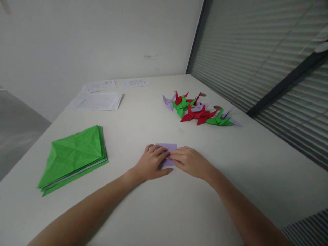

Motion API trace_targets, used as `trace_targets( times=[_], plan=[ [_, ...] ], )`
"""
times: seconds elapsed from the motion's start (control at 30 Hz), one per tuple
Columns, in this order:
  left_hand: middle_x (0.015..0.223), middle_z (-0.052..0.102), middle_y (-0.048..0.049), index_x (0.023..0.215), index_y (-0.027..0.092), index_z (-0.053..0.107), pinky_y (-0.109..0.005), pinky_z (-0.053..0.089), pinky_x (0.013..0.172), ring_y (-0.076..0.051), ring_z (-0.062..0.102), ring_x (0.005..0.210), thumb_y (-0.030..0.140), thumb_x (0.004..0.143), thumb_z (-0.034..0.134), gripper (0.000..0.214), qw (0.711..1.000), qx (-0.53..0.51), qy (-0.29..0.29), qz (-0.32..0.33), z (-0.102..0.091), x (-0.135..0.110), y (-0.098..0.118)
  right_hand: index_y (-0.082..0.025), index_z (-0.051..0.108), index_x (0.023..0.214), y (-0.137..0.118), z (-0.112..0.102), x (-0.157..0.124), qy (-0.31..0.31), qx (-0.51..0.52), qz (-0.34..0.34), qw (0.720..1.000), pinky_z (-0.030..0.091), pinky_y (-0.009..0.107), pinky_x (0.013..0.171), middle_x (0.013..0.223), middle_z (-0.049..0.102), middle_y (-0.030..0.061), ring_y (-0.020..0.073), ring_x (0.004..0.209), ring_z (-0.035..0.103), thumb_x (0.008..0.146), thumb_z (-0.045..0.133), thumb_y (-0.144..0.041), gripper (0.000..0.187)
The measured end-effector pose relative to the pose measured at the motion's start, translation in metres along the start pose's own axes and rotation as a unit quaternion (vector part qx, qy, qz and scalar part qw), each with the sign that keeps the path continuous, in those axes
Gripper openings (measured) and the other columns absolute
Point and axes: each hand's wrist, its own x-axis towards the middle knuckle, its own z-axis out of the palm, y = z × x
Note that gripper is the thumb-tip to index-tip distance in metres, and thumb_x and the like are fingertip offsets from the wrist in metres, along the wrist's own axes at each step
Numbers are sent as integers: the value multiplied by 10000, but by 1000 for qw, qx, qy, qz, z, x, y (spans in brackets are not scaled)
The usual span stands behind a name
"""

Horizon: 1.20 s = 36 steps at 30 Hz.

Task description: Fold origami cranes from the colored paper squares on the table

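Observation:
A small folded piece of light purple origami paper [171, 147] lies flat on the white table in front of me. My left hand [153, 162] rests over its left part, fingers stretched out and thumb apart, pressing it down. From the other side, my right hand [190, 160] has its fingers drawn together at the paper's right part, gripping it near the middle. Both hands cover much of the sheet, so its folds are mostly hidden. The fingertips of the two hands almost meet.
A stack of creased green paper [77, 148] lies to the left. Folded red, green and purple paper cranes [188, 114] cluster at the back right, beside two brown round things [217, 107]. Printed sheets [98, 101] lie at the back left. Window blinds [256, 51] border the table's right side.

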Motion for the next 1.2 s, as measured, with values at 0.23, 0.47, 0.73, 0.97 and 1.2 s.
trace_targets(
  times=[0.23,0.47,0.73,0.97,1.2],
  plan=[
    [1157,685,-80,1253,206,553,-437,372,1028,-209,616,1065,245,869,604,390,998,-50,39,-17,1,-2,-10,-182,709,951,4,-4,-1,103,40,36,993,459,337,817,906,744,74,194,858,662,959,485,-228,228],
    [1004,713,-58,1349,220,471,-321,531,775,-165,660,841,288,895,565,469,957,-235,105,-131,1,-2,-3,-207,676,1086,2,-3,-1,164,261,127,943,518,350,875,1063,730,76,224,967,677,855,629,-400,304],
    [1326,537,-145,1383,231,410,-424,480,965,-240,559,1169,300,867,619,561,962,-208,151,-97,0,0,4,-171,681,948,26,24,7,180,370,254,875,533,307,635,870,736,56,197,714,669,773,648,-336,242],
    [1312,584,-110,1092,230,664,-516,360,1037,-329,454,1276,546,847,622,402,998,27,35,53,-3,-5,4,-206,685,948,19,41,9,175,100,239,950,462,375,861,932,704,66,231,916,604,837,599,-206,140],
    [1166,665,-80,1080,222,659,-405,426,970,-217,601,1099,388,955,512,255,996,21,-17,81,1,-3,4,-229,682,1043,23,43,7,191,9,247,950,419,434,900,1039,630,99,277,1000,532,855,646,-323,213]
  ],
)
